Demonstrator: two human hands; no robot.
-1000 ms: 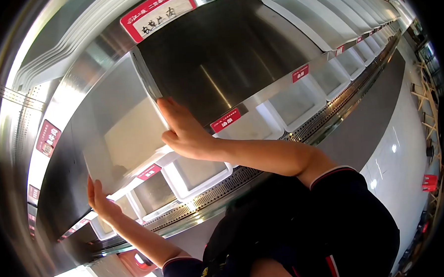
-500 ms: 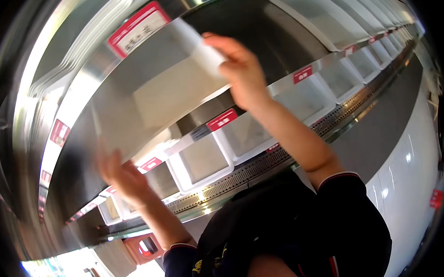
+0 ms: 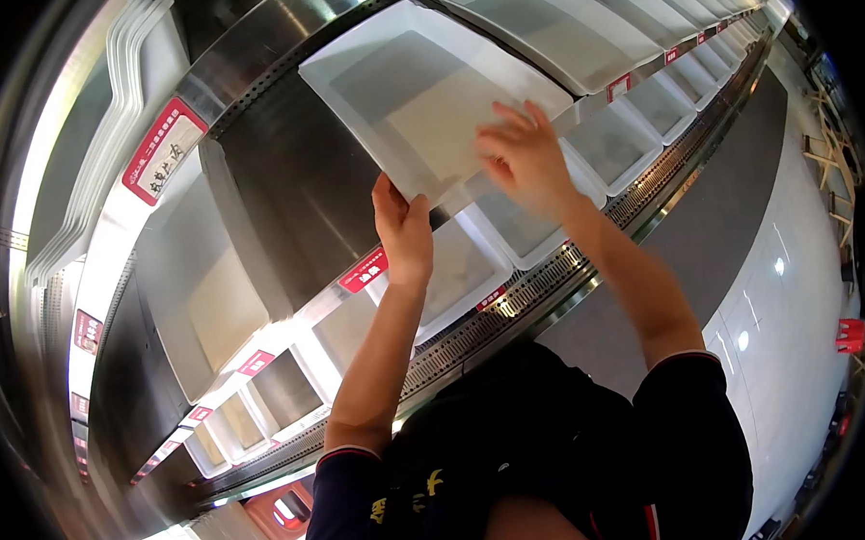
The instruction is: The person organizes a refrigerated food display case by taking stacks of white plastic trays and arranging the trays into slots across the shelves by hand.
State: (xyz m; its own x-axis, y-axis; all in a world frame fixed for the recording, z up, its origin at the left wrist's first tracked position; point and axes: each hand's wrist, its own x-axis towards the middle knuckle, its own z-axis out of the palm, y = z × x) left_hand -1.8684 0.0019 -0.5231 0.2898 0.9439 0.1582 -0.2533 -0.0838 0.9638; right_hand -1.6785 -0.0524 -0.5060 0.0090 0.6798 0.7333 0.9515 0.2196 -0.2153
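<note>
A white rectangular tray (image 3: 434, 87) rests on the dark shelf in front of me, its floor bare apart from light and shadow. My left hand (image 3: 404, 231) grips its near left corner, thumb at the rim and fingers against the side. Over the tray's near right end is my right hand (image 3: 527, 164), fingers spread and slightly blurred, holding nothing; whether it touches the rim I cannot tell. Another white tray (image 3: 196, 280) sits to the left, past a strip of bare dark shelf (image 3: 288, 170).
A row of white trays (image 3: 557, 33) continues to the upper right. Smaller white bins (image 3: 452, 279) line the lower tier, along a slotted metal grille (image 3: 549, 275). Red labels (image 3: 365, 271) mark the shelf edges. Stacked trays (image 3: 122, 119) stand at upper left; a red stool (image 3: 850, 336) is far right.
Both hands have left the tray on the left, which now rests on the shelf. They have moved right to another tray, and the view has shifted right along the shelf.
</note>
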